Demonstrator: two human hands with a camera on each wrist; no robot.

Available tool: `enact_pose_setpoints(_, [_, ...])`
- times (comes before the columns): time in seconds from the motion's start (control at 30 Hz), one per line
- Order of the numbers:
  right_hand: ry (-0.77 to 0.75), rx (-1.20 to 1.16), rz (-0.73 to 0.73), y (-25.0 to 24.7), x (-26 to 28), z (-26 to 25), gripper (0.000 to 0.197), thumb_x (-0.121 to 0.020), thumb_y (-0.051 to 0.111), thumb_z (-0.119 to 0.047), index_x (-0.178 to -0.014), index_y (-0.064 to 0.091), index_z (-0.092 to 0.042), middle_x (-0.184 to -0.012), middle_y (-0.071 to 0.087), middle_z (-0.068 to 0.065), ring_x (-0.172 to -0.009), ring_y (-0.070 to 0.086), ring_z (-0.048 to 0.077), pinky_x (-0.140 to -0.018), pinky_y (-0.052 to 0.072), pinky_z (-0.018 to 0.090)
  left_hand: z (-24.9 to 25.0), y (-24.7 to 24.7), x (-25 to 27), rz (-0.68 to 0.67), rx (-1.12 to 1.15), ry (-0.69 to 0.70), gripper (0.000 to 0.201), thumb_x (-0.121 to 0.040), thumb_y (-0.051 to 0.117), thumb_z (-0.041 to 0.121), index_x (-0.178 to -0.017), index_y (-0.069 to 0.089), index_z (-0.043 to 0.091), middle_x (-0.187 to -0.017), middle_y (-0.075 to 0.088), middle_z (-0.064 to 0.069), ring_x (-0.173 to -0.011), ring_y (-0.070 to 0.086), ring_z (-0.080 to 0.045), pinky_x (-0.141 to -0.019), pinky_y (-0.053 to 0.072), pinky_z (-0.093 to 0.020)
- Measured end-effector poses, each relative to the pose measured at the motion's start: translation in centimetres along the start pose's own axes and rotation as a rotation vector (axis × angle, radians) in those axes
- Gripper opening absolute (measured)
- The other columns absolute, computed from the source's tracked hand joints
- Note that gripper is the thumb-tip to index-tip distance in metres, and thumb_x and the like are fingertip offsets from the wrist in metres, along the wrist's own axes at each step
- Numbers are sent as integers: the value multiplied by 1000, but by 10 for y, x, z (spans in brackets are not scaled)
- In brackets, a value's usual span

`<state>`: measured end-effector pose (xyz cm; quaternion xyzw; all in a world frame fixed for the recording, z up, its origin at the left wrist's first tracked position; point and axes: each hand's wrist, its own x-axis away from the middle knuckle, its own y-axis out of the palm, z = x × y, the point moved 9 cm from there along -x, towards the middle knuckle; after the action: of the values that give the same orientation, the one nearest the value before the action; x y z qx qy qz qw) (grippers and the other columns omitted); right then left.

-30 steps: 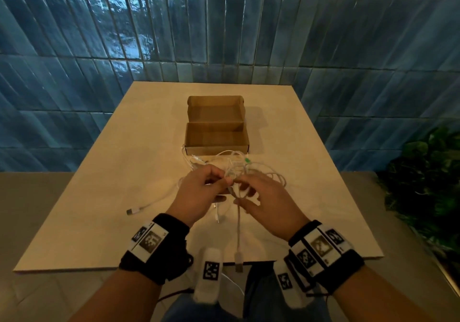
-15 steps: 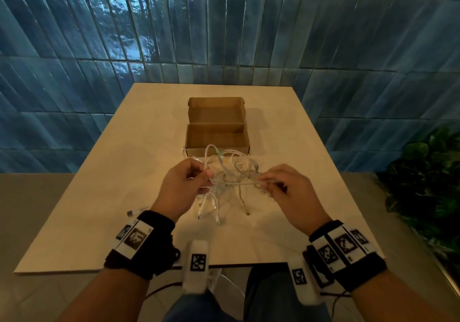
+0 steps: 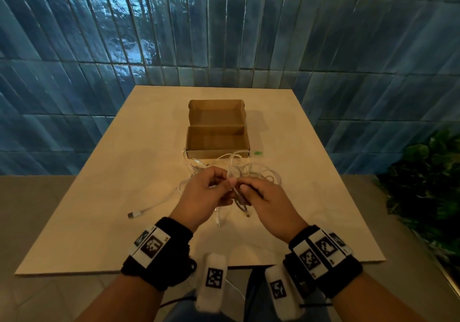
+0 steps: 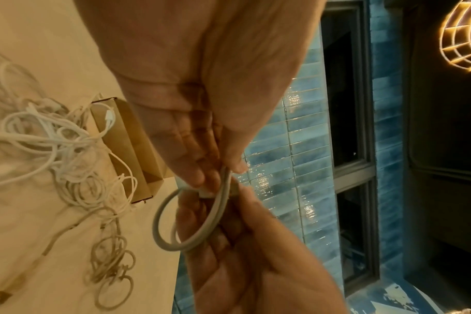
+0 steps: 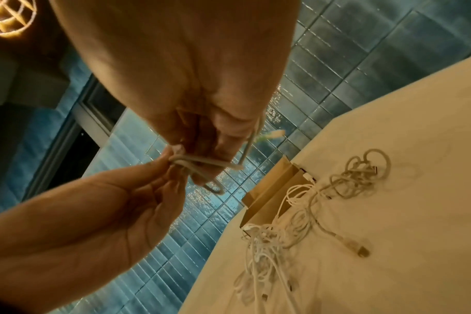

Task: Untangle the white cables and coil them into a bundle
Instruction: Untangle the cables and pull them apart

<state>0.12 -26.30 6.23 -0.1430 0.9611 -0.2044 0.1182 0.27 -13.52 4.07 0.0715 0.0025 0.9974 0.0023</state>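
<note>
A tangle of white cables (image 3: 251, 170) lies on the beige table (image 3: 99, 197) just in front of the cardboard box (image 3: 217, 137). My two hands meet above the table, near side of the tangle. My left hand (image 3: 227, 183) pinches a small loop of white cable (image 4: 175, 233) between thumb and fingers. My right hand (image 3: 243, 188) pinches the same cable (image 5: 199, 162) right beside it, and a strand runs over its fingers. In the wrist views the tangle (image 4: 54, 148) (image 5: 296, 212) rests below the hands on the table. Cable ends hang under my hands.
The open cardboard box (image 5: 272, 191) stands mid-table, its lid folded back. A cable end with a USB plug (image 3: 133, 214) lies on the table to the left. A small green item (image 3: 257, 152) sits by the box's right corner. Blue tiled wall behind; plant (image 3: 428, 185) at right.
Half a second ago my hands were apart with a cable stretched between them and the tangle lifted. Now they have come together again over a small loop, and the tangle lies lower.
</note>
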Motion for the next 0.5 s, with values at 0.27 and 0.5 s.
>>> enact_pose_setpoints(0.27, [62,110,-186,14,9,4,50,-85,67,-18,-127,42,-30,-93,63,-9,-90,60,2,-90,47,24,-4,-5,-3,43,-173,37,13,-91,65,24,-88,64,12,-71,66,3,-58,59,2,-53,44,-13])
enact_pose_setpoints(0.5, [-82,103,-11,-7,6,3,24,-87,57,5,-103,64,-10,-109,64,-3,-105,58,3,-87,47,16,-13,-15,-5,67,-72,-24,17,-91,64,21,-91,61,4,-77,67,-6,-66,65,-6,-61,50,-20])
